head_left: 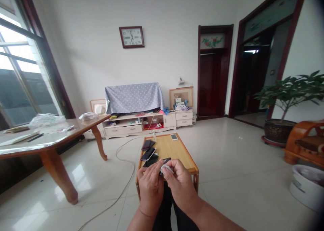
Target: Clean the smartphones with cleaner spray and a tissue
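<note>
Left hand (150, 187) and right hand (181, 185) held close together above the near edge of a low wooden table (174, 150): the left hand's fingers clasp a black smartphone (165, 161), while the right hand's fingers pinch a white cloth (167, 169) against it. A pile of dark smartphones (149, 153) and a pale smartphone (174, 136) lie on the tabletop.

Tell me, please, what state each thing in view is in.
Left hand, holding black phone
Right hand, pressing white item against the phone
Phone pile, stacked on table
Small phone, lying flat
Cable, lying slack
Cloth, draped, hanging down
Back door, shut
</note>
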Motion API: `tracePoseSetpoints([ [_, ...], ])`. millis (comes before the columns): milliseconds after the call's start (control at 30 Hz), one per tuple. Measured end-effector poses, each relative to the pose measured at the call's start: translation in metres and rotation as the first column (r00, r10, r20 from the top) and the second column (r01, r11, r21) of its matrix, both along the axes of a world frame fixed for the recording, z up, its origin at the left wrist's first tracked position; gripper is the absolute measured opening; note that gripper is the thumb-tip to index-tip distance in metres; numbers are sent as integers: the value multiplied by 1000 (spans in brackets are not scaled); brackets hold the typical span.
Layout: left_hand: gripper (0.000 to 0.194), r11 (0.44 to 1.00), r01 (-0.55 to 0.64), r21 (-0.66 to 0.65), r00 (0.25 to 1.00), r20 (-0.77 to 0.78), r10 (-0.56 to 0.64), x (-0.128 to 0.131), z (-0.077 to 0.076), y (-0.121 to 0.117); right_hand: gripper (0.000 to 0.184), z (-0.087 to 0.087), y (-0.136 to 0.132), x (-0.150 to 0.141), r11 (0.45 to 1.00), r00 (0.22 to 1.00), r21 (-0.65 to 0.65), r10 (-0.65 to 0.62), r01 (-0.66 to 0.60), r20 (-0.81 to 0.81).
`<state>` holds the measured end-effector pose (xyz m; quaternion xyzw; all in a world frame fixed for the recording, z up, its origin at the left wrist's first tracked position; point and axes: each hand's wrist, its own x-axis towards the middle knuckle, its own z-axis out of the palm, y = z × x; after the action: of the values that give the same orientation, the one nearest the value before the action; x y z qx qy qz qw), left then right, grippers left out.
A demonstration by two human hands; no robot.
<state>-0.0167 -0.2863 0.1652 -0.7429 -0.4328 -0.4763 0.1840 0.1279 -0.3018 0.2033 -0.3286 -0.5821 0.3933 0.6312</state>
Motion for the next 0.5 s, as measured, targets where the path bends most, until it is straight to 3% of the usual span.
tracePoseSetpoints([
  [167, 40, 997, 46, -57, 997, 64, -42, 3, 0, -1, 35, 3, 17, 8, 993, 984, -113, 12, -32, -179],
  [300, 33, 970, 168, -178, 944, 312, -106, 9, 1, -2, 39, 3, 25, 15, 975, 966, -152, 125, -161, -226],
  [400, 32, 901, 337, -272, 826, 545, -145, 14, 6, -2, 41, -1, 26, 18, 982, 983, -98, 150, -160, -109],
  [500, 35, 814, 518, -261, 640, 750, -167, 20, 14, -4, 35, -5, 30, 24, 999, 997, 47, -30, 27, 72],
])
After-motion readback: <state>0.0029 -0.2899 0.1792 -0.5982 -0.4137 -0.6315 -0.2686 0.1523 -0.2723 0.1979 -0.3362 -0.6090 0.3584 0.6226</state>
